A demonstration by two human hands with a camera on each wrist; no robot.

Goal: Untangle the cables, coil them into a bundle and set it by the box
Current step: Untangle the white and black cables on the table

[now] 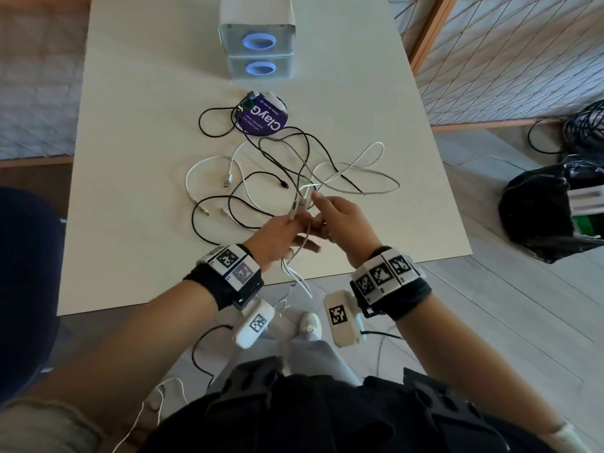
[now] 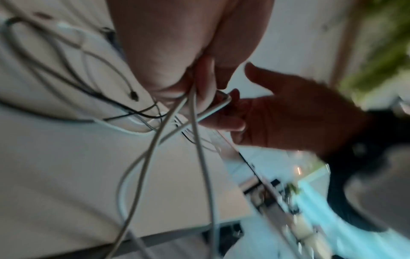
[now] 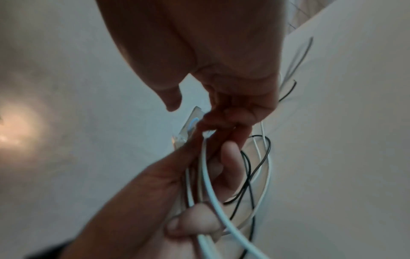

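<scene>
A tangle of black, white and grey cables [image 1: 304,171] lies spread over the middle of the white table [image 1: 137,191]. The translucent drawer box [image 1: 258,44] with blue rings stands at the far edge. My left hand [image 1: 294,230] is held just above the near side of the tangle and grips several white and grey strands [image 2: 195,133]; their loops [image 1: 295,276] hang below the table edge. My right hand [image 1: 322,220] meets it from the right and pinches a bent white cable [image 2: 221,103]. In the right wrist view the left hand [image 3: 177,184] closes round white strands [image 3: 208,189].
A purple round disc [image 1: 266,117] lies near the box with a black cable loop [image 1: 212,122] beside it. A lattice screen [image 1: 506,60] stands at the right, and a black bag [image 1: 549,207] sits on the floor. More cables trail on the floor [image 1: 202,351] by my feet.
</scene>
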